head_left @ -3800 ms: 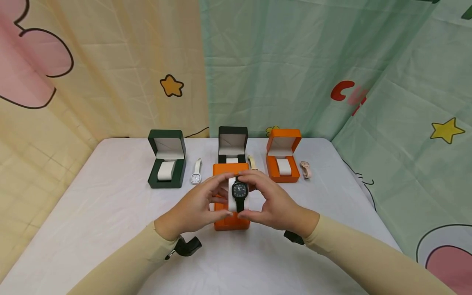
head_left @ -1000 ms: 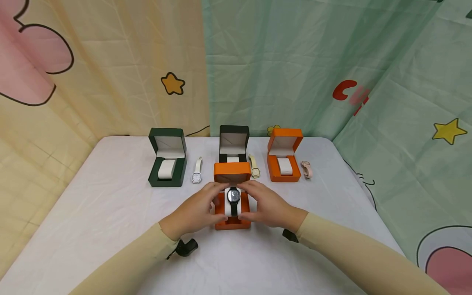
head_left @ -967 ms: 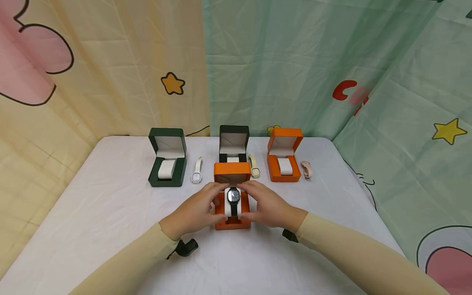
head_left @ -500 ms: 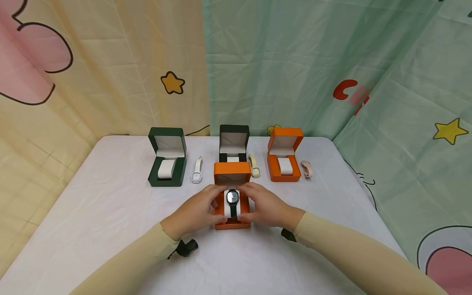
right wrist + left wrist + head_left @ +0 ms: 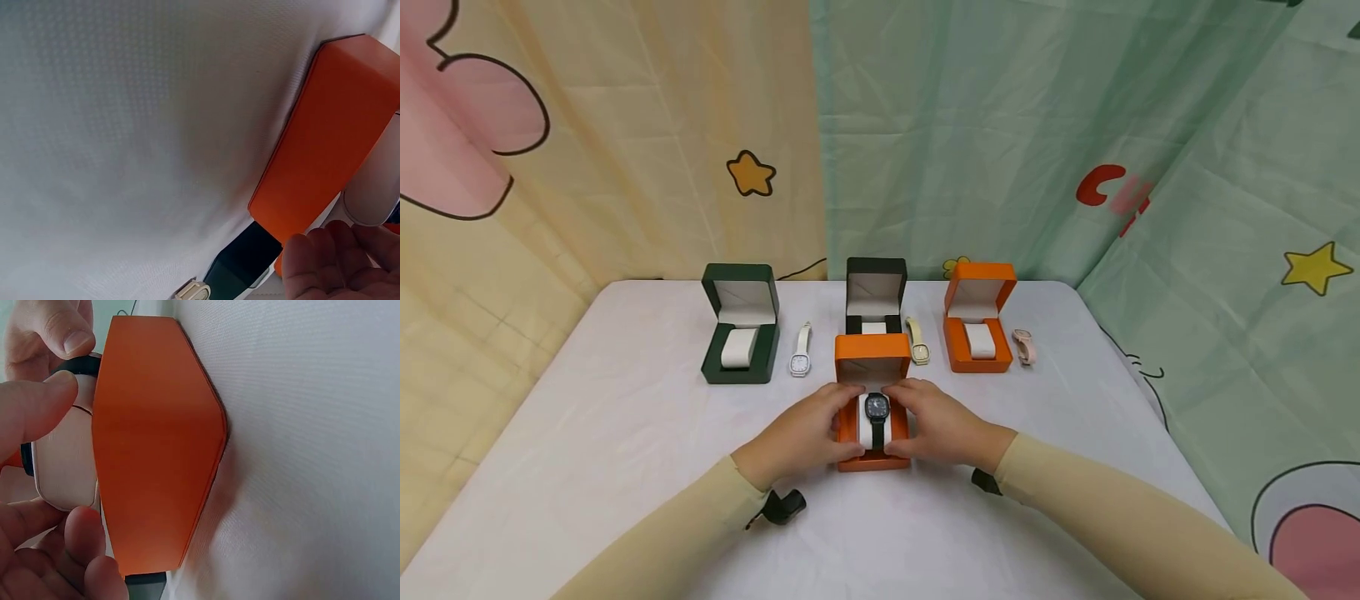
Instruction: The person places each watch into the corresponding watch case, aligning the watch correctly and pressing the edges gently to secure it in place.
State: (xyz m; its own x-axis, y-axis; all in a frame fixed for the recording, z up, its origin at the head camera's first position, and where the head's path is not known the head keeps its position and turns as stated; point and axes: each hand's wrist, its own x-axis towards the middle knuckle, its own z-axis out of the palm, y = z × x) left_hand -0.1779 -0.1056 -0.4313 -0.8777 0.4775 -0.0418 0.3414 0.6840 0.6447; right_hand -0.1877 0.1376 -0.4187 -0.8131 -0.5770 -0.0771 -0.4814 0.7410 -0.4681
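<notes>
A black-strapped wristwatch (image 5: 877,407) is wrapped round a white watch cushion (image 5: 865,429), which sits partly down in the base of the near open orange watch box (image 5: 874,465). On the cushion's left, my left hand (image 5: 801,429) holds it, thumb in front and fingers behind. My right hand (image 5: 947,425) holds the opposite side the same way. Part of the pale cushion (image 5: 62,462) still stands above the wall of the orange box (image 5: 159,437) in the left wrist view. Seen from the right wrist, fingers (image 5: 340,247) curve beside the cushion (image 5: 372,187).
Behind stand an open green box (image 5: 763,354), a black box (image 5: 876,265) and a second orange box (image 5: 981,364), each with a white cushion. Beside them lie a white watch (image 5: 800,360), a cream watch (image 5: 919,350) and a pink watch (image 5: 1024,346) on the white tablecloth (image 5: 625,417).
The cushion with the black watch has come down from above the near orange box into its base. Both hands have moved down with it, slightly in the last half second.
</notes>
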